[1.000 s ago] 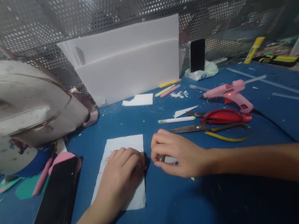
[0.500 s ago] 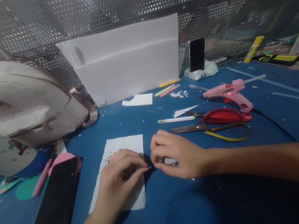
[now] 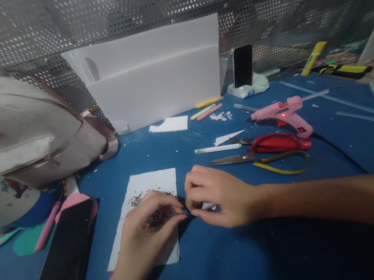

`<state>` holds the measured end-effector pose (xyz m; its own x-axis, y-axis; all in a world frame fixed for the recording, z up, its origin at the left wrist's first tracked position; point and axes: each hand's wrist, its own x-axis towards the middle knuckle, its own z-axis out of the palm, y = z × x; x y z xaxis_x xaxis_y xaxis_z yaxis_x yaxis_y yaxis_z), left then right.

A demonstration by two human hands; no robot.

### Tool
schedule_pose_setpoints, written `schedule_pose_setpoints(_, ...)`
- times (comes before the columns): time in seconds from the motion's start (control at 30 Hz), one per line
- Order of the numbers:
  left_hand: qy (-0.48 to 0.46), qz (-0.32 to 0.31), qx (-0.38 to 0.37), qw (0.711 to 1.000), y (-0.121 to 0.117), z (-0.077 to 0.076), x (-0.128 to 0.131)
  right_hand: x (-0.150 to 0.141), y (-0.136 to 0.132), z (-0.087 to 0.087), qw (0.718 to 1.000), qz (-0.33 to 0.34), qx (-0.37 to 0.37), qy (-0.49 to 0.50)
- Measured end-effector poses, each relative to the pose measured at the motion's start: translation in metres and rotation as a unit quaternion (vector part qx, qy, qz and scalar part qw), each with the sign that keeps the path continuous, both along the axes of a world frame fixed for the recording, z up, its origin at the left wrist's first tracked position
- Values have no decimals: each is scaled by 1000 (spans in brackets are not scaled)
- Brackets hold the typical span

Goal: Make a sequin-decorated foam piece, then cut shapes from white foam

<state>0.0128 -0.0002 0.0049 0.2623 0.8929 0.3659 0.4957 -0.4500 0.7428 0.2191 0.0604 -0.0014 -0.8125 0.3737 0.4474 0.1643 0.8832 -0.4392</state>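
My left hand [image 3: 151, 226] is curled over a sheet of white paper [image 3: 156, 179], thumb and forefinger closed in a pinch at its right edge. Whatever sits between those fingertips is too small to make out. Beneath and behind the fingers, a heap of tiny shiny multicoloured bits [image 3: 139, 197] lies on the paper, partly covered. Just to the right, my right hand [image 3: 224, 196] is closed round a small white piece [image 3: 207, 205] with a touch of pink below it; most of it is hidden. The fingertips of both hands nearly meet.
Scissors [image 3: 235, 159], red-handled pliers [image 3: 276, 143], a white pen [image 3: 217, 149] and a pink glue gun [image 3: 282, 113] lie beyond my right hand. A large black phone [image 3: 60, 263] lies at left, near a backpack [image 3: 25, 125]. White boards [image 3: 159, 87] stand behind.
My left hand has turned and lifted its fingers off the heap, bringing its pinched fingertips toward my right hand. More of the shiny bits show. The right hand has hardly moved; the view shifts slightly.
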Motion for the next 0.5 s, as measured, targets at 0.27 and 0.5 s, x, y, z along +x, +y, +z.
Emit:
schedule_pose_setpoints(0.27, 15, -8, 16, 1000, 0, 1, 1, 1, 0, -1, 1000, 7, 21, -13)
schedule_pose_setpoints(0.5, 27, -6, 4, 1000, 1, -2, 0, 1, 0, -2, 998, 13, 41, -35)
